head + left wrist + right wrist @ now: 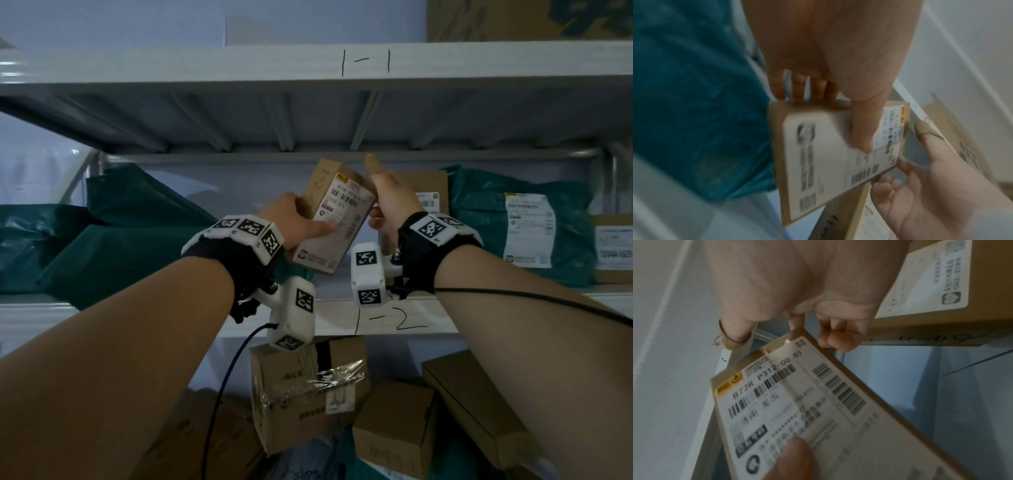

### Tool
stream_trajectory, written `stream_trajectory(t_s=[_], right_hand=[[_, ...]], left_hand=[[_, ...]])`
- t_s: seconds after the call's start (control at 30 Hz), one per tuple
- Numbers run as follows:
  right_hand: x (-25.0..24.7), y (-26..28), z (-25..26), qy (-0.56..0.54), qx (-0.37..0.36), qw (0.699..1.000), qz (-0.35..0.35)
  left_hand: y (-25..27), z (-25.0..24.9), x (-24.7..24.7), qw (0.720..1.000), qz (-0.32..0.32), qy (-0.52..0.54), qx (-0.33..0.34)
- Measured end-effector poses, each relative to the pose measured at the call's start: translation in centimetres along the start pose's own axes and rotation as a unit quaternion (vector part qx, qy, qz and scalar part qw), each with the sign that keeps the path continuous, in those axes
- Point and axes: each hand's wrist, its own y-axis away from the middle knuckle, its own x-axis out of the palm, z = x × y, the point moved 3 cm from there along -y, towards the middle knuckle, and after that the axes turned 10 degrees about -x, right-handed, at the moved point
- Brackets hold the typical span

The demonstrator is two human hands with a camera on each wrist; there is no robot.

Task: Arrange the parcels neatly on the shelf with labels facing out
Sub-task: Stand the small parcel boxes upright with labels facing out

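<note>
Handwritten "1-1" on upper shelf rail (365,61); "1-2" on lower rail (390,320). Box label (789,402) reads "B72R P312-00 01".

Both forearms reach up and forward, wrists strapped. The left hand (294,219) grips with fingers behind and thumb flat in front. The right hand (394,202) has its thumb raised, fingers loosely curled.

Both hands (298,222) (394,202) hold a tilted labelled box (334,216) before the shelf (445,315).

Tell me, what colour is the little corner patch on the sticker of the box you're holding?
Yellow. The small brown cardboard box's white label has it, clearest in the right wrist view.
</note>
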Motion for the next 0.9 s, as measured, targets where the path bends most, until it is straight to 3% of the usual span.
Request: stream_trajectory(t_s=[0.1, 0.17, 0.27, 0.53, 0.9], right_hand=[[-1.1, -0.2, -0.3, 0.02, 0.003, 0.999, -0.04], [-2.3, -0.4, -0.7, 0.124, 0.025, 0.991, -0.034], [-3.8, -0.4, -1.8, 0.218, 0.083, 0.972, 0.019], [-5.7, 1.3, -4.6, 0.3, 0.19, 0.918, 0.176], [-6.7, 0.8, -8.4, 0.239, 0.231, 0.917, 0.219]], left_hand=[[-0.1, 0.6, 1.2, 0.998, 0.033, 0.039, -0.036], [-0.2, 0.7, 2.2, 0.995, 0.054, 0.07, -0.054], [-0.3, 0.4, 3.2, 0.992, 0.077, 0.074, -0.061], [-1.0, 0.1, 5.5, 0.981, 0.12, 0.105, -0.106], [-1.9, -0.3, 7.6, 0.984, 0.108, 0.08, -0.115]])
